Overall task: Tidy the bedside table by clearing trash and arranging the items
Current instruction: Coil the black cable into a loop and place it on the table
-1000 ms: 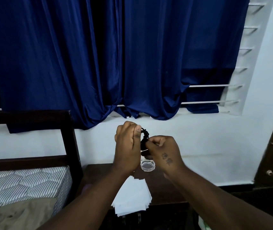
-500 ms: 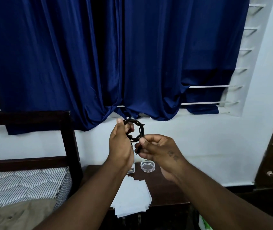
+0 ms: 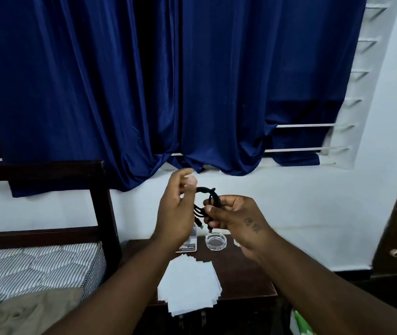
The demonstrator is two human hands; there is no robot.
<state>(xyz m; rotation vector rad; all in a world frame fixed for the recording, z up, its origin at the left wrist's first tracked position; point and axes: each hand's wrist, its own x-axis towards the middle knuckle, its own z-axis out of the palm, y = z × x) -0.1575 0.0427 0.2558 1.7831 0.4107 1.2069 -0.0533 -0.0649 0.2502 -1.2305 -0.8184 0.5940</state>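
dangling plug-ends-down, coiled black cable [image 3: 207,199]

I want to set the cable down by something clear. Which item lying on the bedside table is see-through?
The round glass dish, at the table's back edge beside the small printed card. The card and the white paper stack are opaque.

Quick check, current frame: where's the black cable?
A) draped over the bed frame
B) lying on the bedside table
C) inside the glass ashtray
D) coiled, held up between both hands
D: the black cable is looped in the air between the left hand and right hand, above the bedside table.
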